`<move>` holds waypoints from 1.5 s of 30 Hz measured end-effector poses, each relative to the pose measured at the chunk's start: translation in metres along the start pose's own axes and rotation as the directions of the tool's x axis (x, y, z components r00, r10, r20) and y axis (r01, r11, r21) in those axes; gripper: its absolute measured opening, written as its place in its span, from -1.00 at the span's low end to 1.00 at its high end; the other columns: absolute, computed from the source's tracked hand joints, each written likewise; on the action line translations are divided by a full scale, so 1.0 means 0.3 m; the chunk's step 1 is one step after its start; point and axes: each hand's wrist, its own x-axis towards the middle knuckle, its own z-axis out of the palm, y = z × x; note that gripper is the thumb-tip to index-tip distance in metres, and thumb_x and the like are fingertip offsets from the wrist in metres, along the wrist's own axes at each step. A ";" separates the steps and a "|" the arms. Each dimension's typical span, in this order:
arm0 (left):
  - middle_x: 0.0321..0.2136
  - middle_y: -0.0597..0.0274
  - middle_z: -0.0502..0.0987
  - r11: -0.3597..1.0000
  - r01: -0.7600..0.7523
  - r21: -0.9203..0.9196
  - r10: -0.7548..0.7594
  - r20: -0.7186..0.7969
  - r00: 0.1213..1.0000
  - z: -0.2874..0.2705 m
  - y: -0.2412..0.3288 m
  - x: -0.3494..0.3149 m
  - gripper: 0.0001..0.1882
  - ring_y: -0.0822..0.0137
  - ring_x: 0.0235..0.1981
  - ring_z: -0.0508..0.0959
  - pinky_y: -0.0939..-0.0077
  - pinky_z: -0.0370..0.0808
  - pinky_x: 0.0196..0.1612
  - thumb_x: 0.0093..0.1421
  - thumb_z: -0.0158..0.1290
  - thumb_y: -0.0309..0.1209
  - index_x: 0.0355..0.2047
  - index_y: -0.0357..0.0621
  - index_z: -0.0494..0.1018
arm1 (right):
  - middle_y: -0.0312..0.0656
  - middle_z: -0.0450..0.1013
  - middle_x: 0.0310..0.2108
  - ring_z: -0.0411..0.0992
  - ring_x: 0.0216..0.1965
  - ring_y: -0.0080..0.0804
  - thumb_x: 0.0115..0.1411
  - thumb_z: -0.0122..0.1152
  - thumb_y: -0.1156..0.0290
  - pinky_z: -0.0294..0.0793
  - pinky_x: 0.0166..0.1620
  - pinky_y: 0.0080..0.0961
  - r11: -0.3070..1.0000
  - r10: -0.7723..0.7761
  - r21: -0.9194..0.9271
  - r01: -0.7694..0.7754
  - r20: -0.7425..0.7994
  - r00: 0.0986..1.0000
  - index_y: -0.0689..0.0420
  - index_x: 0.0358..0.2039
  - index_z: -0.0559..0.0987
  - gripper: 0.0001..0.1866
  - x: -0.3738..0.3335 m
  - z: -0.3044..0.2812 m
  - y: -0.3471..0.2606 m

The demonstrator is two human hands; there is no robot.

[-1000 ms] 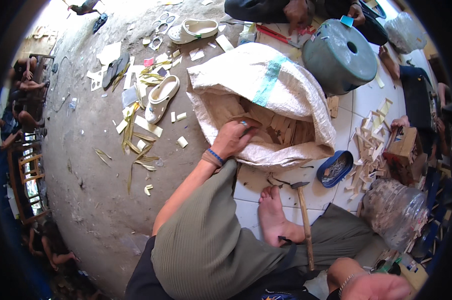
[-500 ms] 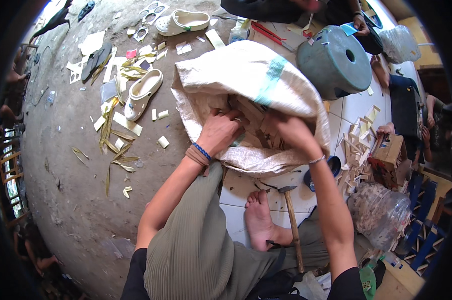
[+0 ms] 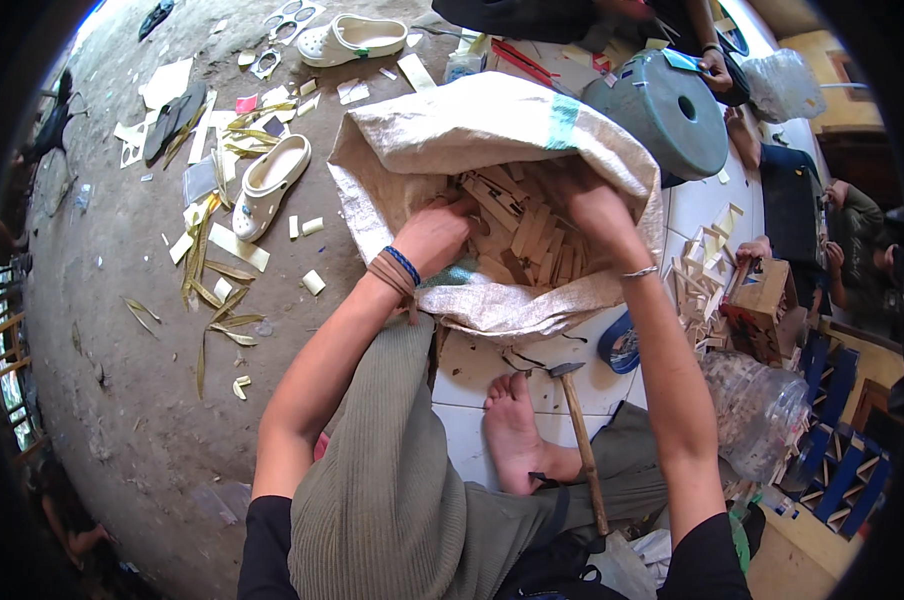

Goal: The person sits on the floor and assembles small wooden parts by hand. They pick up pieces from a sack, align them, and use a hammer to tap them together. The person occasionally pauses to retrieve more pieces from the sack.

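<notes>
A white woven sack [image 3: 442,130] with a teal stripe lies with its mouth open in front of me. Inside it are several loose wooden strips [image 3: 542,245]. My left hand [image 3: 437,235] reaches in at the left of the mouth, its fingers curled beside the strips; what they hold, if anything, is hidden. On the right, my right hand [image 3: 594,208] is deep in the sack against its shaded inner wall. Its fingers are out of sight, so their grip does not show.
A hammer [image 3: 580,440] leans by my bare foot [image 3: 512,430]. A grey-green upturned bucket [image 3: 652,115] stands beyond the sack, near another person's hand [image 3: 715,70]. Wood offcuts [image 3: 702,275] pile at right. A cream clog [image 3: 272,185] and scraps lie left.
The sack's mouth gapes wider, showing more wooden strips. My left hand has shifted slightly left, and my right hand has moved a little right and up toward the sack's far wall.
</notes>
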 end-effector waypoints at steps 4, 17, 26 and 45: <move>-0.08 0.12 0.59 0.996 0.040 -0.085 -0.035 0.062 0.997 0.015 -0.027 -0.007 -0.80 0.00 0.07 0.55 0.14 0.52 0.14 0.14 0.16 -0.46 -0.20 -0.04 0.62 | 0.04 0.58 -0.02 0.56 0.00 0.04 0.24 0.29 0.37 0.52 0.16 -0.22 0.966 0.155 0.185 -0.180 0.139 0.978 0.19 0.15 0.56 -0.54 -0.040 0.167 -0.034; -0.23 0.26 0.71 0.818 -0.017 -0.575 -0.200 -0.313 0.928 -0.113 0.153 -0.112 -0.77 0.34 -0.30 0.69 0.43 0.62 -0.24 0.22 0.32 -0.47 -0.13 -0.15 0.57 | 0.07 0.58 -0.09 0.57 -0.06 0.04 0.22 0.38 0.28 0.55 0.00 -0.17 0.934 0.331 0.141 -0.328 0.005 0.944 0.19 0.02 0.58 -0.59 -0.140 0.242 -0.104; -0.09 0.27 0.63 -0.398 -0.129 -0.908 -0.584 0.143 0.799 -0.109 0.202 -0.159 -0.73 0.47 -0.21 0.63 0.49 0.62 -0.09 0.47 0.08 -0.21 0.06 -0.02 0.38 | -0.12 0.58 -0.23 0.53 -0.22 -0.32 0.24 0.39 0.27 0.52 -0.11 -0.37 0.766 0.479 0.501 -0.403 -0.026 0.878 0.22 0.03 0.54 -0.57 -0.290 0.101 -0.193; -0.23 0.48 0.52 -0.684 -0.161 -0.712 -0.526 0.328 0.785 -0.123 0.196 -0.190 -0.64 0.51 -0.22 0.52 0.46 0.55 -0.10 0.52 0.01 -0.11 0.18 0.01 0.41 | 0.08 0.49 0.05 0.50 0.04 0.09 0.22 0.43 0.15 0.45 0.12 -0.14 0.895 0.439 0.173 -0.410 -0.183 0.880 0.19 0.17 0.43 -0.38 -0.423 0.142 -0.186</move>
